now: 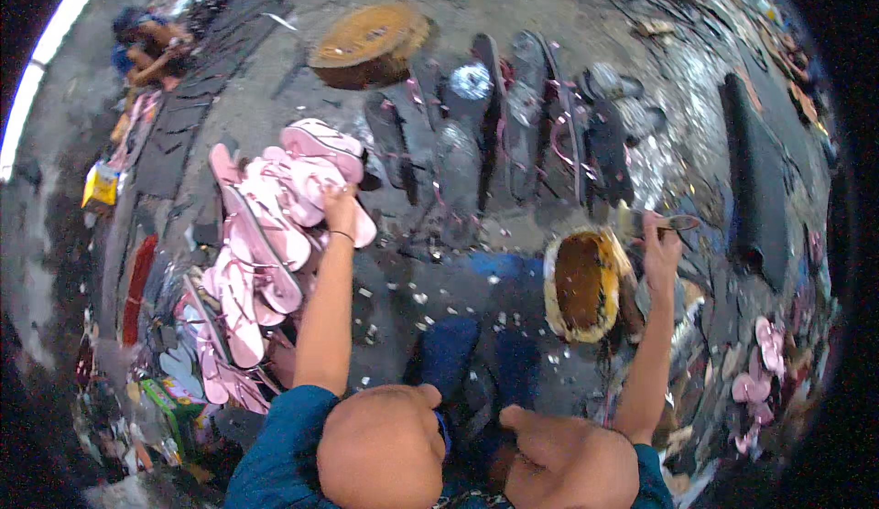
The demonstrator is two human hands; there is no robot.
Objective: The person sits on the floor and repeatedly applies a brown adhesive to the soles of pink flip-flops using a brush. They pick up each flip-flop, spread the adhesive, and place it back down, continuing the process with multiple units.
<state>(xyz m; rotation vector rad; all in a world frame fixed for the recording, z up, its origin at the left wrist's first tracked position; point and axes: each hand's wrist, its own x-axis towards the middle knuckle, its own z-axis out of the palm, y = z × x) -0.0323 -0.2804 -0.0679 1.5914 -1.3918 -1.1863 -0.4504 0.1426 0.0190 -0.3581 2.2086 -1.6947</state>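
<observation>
My left hand [340,207] reaches out to a heap of pink sandal soles [265,225] on the ground at my left, and its fingers close on the top pink sole [320,175]. My right hand [661,245] is raised at the right and grips a thin dark tool [676,223] by its handle. It hovers just right of a round wooden block [581,285] with a worn yellowish rim. My knees show at the bottom edge.
A row of black soles with pink straps [513,129] lies ahead. Behind it stands a second wooden stump [368,44]. A long black sheet [755,179] lies at the right, with more pink pieces [760,372] below it. Another person [146,42] sits far left.
</observation>
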